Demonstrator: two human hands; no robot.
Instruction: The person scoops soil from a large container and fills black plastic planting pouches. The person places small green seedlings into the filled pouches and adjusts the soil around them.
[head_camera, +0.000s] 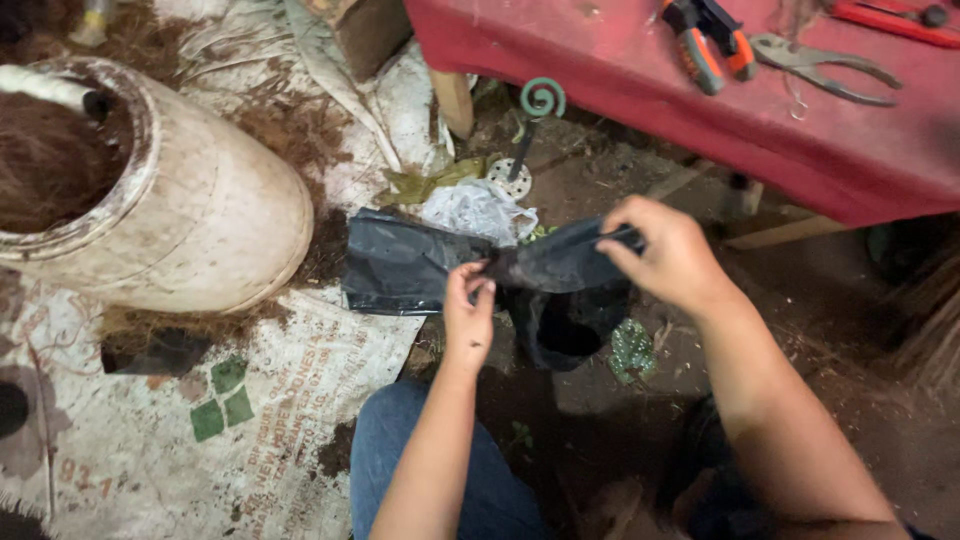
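Head view: left hand (468, 315) and right hand (668, 252) each pinch the rim of a black bag (560, 290), held over the ground beside the white drum (200, 210). The opening step seems underway; the mouth needs more spreading.

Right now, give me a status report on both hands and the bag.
Left hand and right hand both pinching the black plastic bag rim, mouth pulled open. Flat black bag lying behind. Nothing blocking.

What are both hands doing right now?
Left hand: closed, pinching the rim of the black plastic bag.
Right hand: closed, pinching the same bag's rim on the other side.
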